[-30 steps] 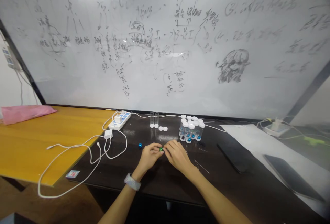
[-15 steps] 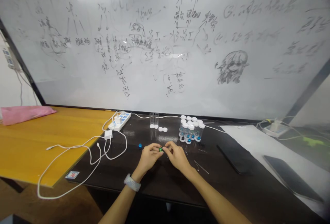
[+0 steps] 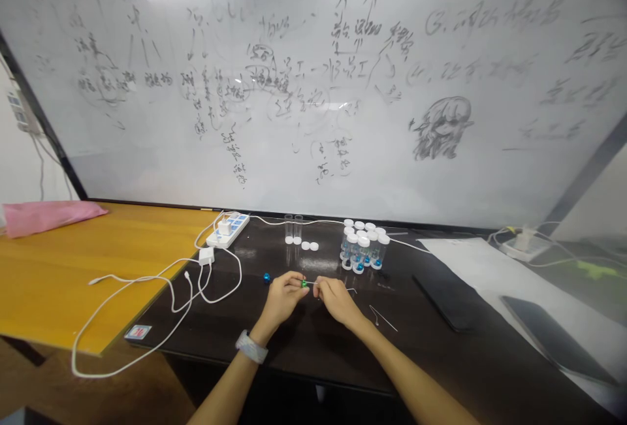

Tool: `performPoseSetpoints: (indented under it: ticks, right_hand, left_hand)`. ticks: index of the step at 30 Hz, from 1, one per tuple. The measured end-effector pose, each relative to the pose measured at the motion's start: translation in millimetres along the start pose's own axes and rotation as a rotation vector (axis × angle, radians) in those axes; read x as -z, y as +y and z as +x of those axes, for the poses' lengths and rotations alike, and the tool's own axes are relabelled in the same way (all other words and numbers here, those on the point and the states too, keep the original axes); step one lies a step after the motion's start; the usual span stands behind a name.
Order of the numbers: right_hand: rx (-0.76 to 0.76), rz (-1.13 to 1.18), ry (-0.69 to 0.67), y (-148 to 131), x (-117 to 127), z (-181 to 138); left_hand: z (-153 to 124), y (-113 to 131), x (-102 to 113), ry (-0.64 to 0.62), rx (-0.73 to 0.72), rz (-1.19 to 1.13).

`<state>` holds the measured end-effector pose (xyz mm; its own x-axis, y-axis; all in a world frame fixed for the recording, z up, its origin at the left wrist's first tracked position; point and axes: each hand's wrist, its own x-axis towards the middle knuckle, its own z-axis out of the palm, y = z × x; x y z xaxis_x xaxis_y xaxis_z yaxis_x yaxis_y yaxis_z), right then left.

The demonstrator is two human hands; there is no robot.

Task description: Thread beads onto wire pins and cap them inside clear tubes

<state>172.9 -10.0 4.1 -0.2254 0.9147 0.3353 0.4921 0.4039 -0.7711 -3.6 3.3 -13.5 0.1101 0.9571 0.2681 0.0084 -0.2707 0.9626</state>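
Observation:
My left hand (image 3: 284, 294) pinches a small shiny green ball (image 3: 304, 284) between thumb and fingers. Facing it, my right hand (image 3: 336, 298) is closed on a thin wire (image 3: 311, 283), whose near end reaches the green ball. A bent end of thin wire also shows past the right knuckles. Whether the wire passes through the ball is too small to tell. To the left of my left hand, a shiny blue ball (image 3: 266, 277) lies on the dark table. Another thin, bent wire (image 3: 385, 319) rests on the table right of my right wrist.
Several capped clear vials (image 3: 362, 255) with blue pieces inside stand behind my right hand. Two clear tubes (image 3: 293, 229) and two white caps (image 3: 309, 246) are farther back. A power strip (image 3: 228, 230) and white cables (image 3: 191, 294) lie left; a dark flat slab (image 3: 441, 301) and phone (image 3: 556, 337) lie right.
My right hand has drawn slightly right, away from the green ball. A stretch of thin wire now shows between my two hands. The left hand stays in place.

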Motion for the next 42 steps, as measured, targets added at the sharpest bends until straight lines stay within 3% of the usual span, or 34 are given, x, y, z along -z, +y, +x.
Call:
performPoseSetpoints:
  ticks: [7,12,16,23,26,30,37,39,42]
  right_hand:
    - [-0.12,0.281,-0.05,11,-9,7]
    - [-0.123,0.311,-0.055,11,-9,9]
    - [-0.209,0.338,-0.082,9,-10,7]
    - [0.021,-0.145,0.061,2,3,1]
    - [-0.101,-0.293,0.078,10,20,6]
    - [-0.345,-0.469,-0.051,26,36,9]
    - [-0.455,-0.609,-0.064,39,49,4]
    - [-0.466,-0.633,0.0,49,67,5]
    - [-0.592,-0.714,0.271,75,101,3]
  left_hand:
    - [-1,1,-1,-0.001,-0.036,-0.006]
    - [-2,1,-1,0.009,-0.045,0.002]
    - [-2,2,-2,0.021,-0.067,0.049]
    - [-2,3,-2,0.086,-0.048,0.046]
    - [0,2,-1,0.135,-0.051,0.021]
    - [2,4,-1,0.165,-0.029,-0.045]
    - [-2,15,-1,0.066,0.16,-0.305]
    - [-3,18,0,0.052,0.194,-0.365]
    - [-4,21,0,0.045,0.224,-0.42]
